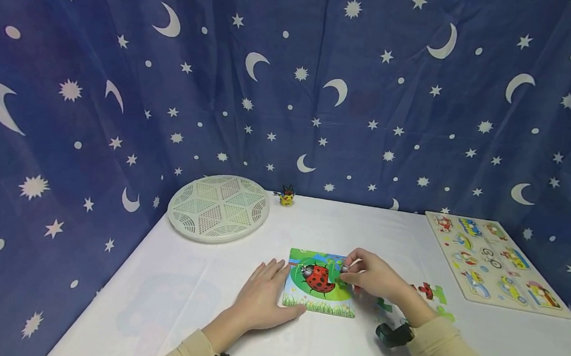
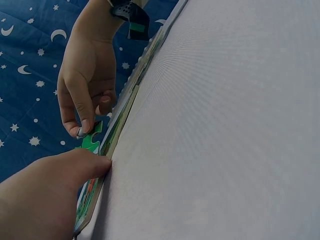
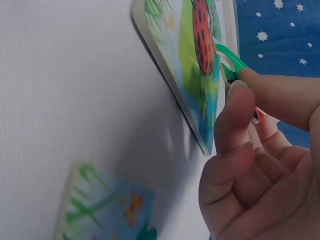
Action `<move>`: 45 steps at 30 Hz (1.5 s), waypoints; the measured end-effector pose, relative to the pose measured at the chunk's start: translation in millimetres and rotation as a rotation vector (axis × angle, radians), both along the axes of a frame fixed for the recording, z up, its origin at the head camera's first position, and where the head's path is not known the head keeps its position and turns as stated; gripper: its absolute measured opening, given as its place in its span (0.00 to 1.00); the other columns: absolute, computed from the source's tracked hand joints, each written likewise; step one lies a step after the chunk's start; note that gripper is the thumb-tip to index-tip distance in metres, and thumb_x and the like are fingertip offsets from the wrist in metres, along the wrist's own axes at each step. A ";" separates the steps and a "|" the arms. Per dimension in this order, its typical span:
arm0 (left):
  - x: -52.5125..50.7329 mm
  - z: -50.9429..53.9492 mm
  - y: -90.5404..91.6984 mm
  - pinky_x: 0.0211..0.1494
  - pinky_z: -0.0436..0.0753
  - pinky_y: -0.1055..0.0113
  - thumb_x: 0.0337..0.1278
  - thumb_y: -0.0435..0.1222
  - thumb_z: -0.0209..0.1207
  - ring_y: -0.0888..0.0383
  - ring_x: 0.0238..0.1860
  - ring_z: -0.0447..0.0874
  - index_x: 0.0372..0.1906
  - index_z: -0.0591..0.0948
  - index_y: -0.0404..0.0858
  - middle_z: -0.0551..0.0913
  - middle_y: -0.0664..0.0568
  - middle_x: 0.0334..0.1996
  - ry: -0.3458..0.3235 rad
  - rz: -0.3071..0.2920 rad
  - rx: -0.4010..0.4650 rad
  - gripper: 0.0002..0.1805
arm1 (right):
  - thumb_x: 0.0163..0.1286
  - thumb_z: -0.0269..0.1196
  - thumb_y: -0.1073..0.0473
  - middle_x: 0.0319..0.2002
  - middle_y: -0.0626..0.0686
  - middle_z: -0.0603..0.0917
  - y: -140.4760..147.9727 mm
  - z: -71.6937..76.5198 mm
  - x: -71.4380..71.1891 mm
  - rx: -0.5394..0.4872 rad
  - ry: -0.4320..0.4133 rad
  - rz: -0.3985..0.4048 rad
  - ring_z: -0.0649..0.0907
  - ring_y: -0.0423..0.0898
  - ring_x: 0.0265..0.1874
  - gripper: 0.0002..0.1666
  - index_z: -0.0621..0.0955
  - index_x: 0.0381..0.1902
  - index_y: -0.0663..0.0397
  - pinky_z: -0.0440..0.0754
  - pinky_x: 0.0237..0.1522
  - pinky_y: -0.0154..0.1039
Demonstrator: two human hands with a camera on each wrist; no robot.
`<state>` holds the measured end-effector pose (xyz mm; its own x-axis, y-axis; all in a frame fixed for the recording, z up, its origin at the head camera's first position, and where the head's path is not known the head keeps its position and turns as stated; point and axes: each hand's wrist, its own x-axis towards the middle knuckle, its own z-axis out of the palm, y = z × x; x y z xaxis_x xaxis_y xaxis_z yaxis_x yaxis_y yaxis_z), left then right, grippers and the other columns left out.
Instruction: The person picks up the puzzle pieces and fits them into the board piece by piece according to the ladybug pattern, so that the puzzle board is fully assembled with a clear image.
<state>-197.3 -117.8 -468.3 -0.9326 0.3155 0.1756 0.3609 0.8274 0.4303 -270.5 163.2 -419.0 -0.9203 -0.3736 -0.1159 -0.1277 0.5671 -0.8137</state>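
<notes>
A ladybird jigsaw board (image 1: 300, 297) lies flat on the white table. My left hand (image 1: 263, 299) rests at its left side with fingers spread, the thumb touching the near edge. Over the board's right part, my right hand (image 1: 374, 275) pinches a green jigsaw piece (image 3: 231, 59) between thumb and fingertips. In the left wrist view the piece (image 2: 91, 142) appears tilted above the picture. Part of the piece is hidden by the fingers. Loose jigsaw pieces (image 1: 426, 290) lie to the right, partly behind my right forearm.
A wooden puzzle board with vehicle pictures (image 1: 492, 284) lies at the right. At the back left is a round patterned openwork tray (image 1: 217, 209), with a small yellow figure (image 1: 287, 197) beside it. A blue star-and-moon curtain (image 1: 294, 87) hangs behind the table.
</notes>
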 end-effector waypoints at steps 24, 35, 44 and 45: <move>-4.8 1.5 2.6 0.81 0.51 0.50 0.56 0.68 0.60 0.45 0.78 0.56 0.77 0.67 0.36 0.65 0.42 0.76 0.010 -0.022 0.012 0.53 | 0.67 0.72 0.59 0.31 0.50 0.82 -31.0 -5.4 6.8 0.055 0.080 0.054 0.76 0.44 0.21 0.15 0.76 0.44 0.54 0.77 0.22 0.38; 1.2 -3.4 1.0 0.81 0.51 0.50 0.57 0.67 0.60 0.44 0.79 0.55 0.76 0.68 0.36 0.65 0.41 0.76 -0.001 -0.023 0.012 0.52 | 0.67 0.73 0.58 0.32 0.44 0.80 -53.2 -11.8 13.3 0.180 0.230 0.101 0.78 0.43 0.32 0.12 0.79 0.40 0.52 0.79 0.35 0.39; 0.3 -0.3 -1.5 0.81 0.51 0.50 0.57 0.67 0.60 0.43 0.78 0.55 0.76 0.67 0.35 0.65 0.41 0.76 0.010 -0.026 -0.001 0.52 | 0.68 0.72 0.57 0.29 0.43 0.79 -69.3 -13.0 12.1 0.256 0.276 0.082 0.77 0.40 0.28 0.10 0.80 0.40 0.51 0.78 0.35 0.39; -0.2 0.1 -2.3 0.81 0.51 0.50 0.57 0.67 0.60 0.43 0.78 0.55 0.76 0.67 0.35 0.65 0.41 0.76 0.011 -0.023 -0.004 0.52 | 0.68 0.72 0.57 0.29 0.43 0.79 -71.6 -12.3 12.0 0.264 0.280 0.082 0.76 0.40 0.28 0.10 0.80 0.40 0.51 0.78 0.34 0.38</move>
<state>-197.5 -120.1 -468.2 -0.9230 0.3375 0.1847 0.3846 0.8203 0.4233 -258.5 91.7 -431.3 -0.8984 -0.4380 0.0339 -0.3777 0.7308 -0.5686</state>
